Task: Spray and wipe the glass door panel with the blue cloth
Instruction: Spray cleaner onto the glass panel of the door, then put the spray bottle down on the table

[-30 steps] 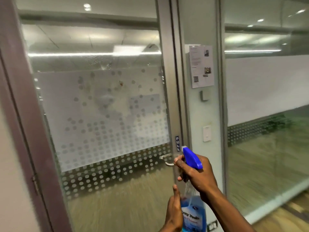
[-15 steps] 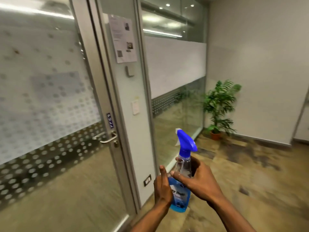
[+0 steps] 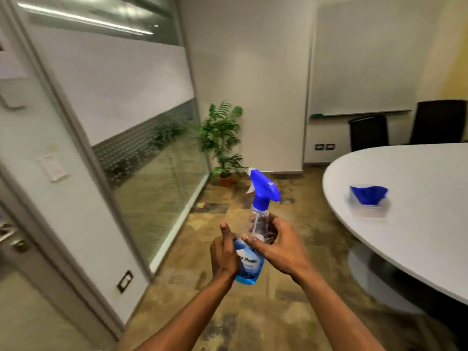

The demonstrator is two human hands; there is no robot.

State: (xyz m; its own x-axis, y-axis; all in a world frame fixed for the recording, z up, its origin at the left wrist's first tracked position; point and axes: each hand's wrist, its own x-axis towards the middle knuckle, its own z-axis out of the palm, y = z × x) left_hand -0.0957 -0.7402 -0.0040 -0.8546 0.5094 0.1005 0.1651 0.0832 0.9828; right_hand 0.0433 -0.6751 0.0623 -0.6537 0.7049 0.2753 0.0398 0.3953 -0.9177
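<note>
The door [image 3: 15,287] shows only at the left edge, its handle [image 3: 10,236] just in view. The left hand [image 3: 224,257] wraps the bottle [image 3: 249,259] low down, thumb up. The right hand [image 3: 281,247] curls its fingers round the bottle's neck. The cloth [image 3: 368,196] lies crumpled near the table's [image 3: 417,236] left edge.
</note>
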